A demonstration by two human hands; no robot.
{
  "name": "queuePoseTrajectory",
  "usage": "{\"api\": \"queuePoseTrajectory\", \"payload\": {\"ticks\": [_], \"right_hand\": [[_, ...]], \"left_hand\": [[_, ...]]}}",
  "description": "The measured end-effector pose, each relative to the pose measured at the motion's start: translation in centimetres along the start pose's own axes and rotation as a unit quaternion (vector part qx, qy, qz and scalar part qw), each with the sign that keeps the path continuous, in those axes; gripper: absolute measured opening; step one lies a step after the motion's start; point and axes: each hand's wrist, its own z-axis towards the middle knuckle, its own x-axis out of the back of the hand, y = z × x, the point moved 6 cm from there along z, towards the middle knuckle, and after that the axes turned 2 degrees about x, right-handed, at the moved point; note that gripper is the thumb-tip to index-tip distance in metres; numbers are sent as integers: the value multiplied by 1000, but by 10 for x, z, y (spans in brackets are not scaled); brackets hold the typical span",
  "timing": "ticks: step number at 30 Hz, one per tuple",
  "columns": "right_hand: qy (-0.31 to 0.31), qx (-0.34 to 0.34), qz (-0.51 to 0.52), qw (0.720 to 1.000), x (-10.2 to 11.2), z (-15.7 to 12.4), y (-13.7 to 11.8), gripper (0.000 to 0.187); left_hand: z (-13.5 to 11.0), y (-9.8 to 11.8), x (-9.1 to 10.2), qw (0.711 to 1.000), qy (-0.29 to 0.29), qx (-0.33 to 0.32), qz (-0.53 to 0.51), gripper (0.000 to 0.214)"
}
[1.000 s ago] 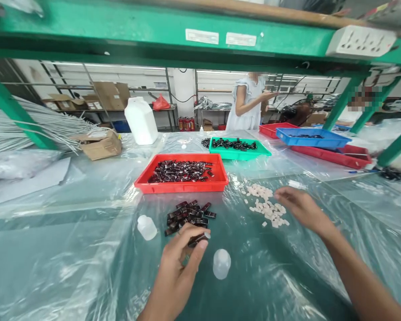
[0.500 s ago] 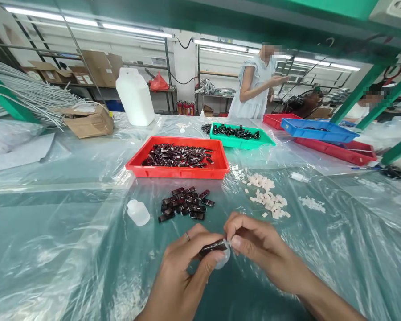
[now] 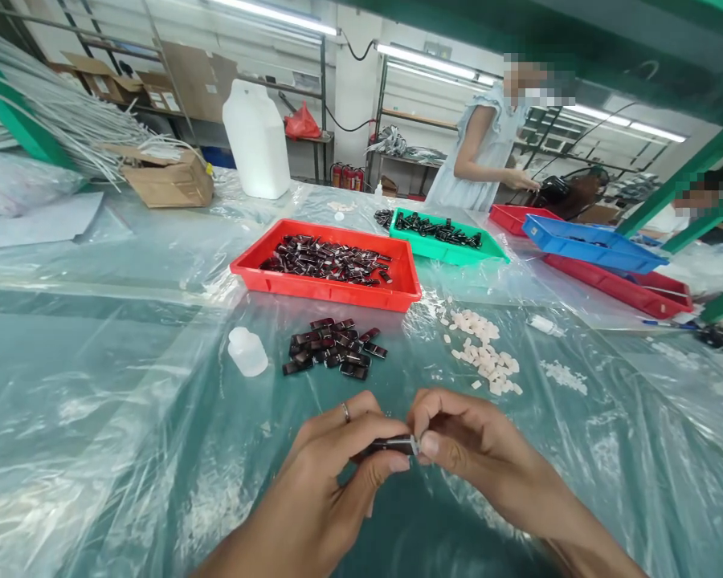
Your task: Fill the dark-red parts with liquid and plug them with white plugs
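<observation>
My left hand (image 3: 331,470) pinches a small dark rectangular piece (image 3: 391,444) between thumb and fingers, low in the middle of the view. My right hand (image 3: 463,445) meets it from the right, its fingertips pinched against the end of that piece on something small I cannot make out. Just beyond the hands lies a loose pile of dark pieces (image 3: 334,356). A scatter of small white pieces (image 3: 485,361) lies to the right of that pile. A small white bottle (image 3: 247,352) stands left of the dark pile.
A red tray (image 3: 313,282) of dark pieces sits behind the pile, a green tray (image 3: 458,253) farther back. Blue and red trays (image 3: 590,245) lie at the right. A white jug (image 3: 257,140) and cardboard box (image 3: 172,181) stand far left. A person stands behind the table.
My right hand came back from the white pieces and joined the left at the dark piece. The view tilted upward a little, and the hands stayed together over the last half second.
</observation>
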Motion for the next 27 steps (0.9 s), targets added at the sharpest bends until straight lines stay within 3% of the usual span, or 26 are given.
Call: {"api": "queuePoseTrajectory", "payload": {"ticks": [12, 18, 22, 24, 27], "right_hand": [[37, 15, -51, 998, -3, -5, -8, 22], [39, 24, -58, 997, -8, -5, -8, 27], [42, 56, -71, 995, -6, -6, -13, 26], [55, 81, -62, 993, 3, -8, -19, 26], [121, 124, -52, 983, 33, -11, -26, 27]], "left_hand": [[-4, 11, 1, 996, 29, -75, 38, 23], [-5, 9, 2, 999, 30, -36, 3, 29], [-3, 3, 0, 1000, 10, -12, -15, 21], [-1, -6, 4, 999, 25, 34, -11, 20], [3, -17, 17, 993, 78, 86, 17, 31]]}}
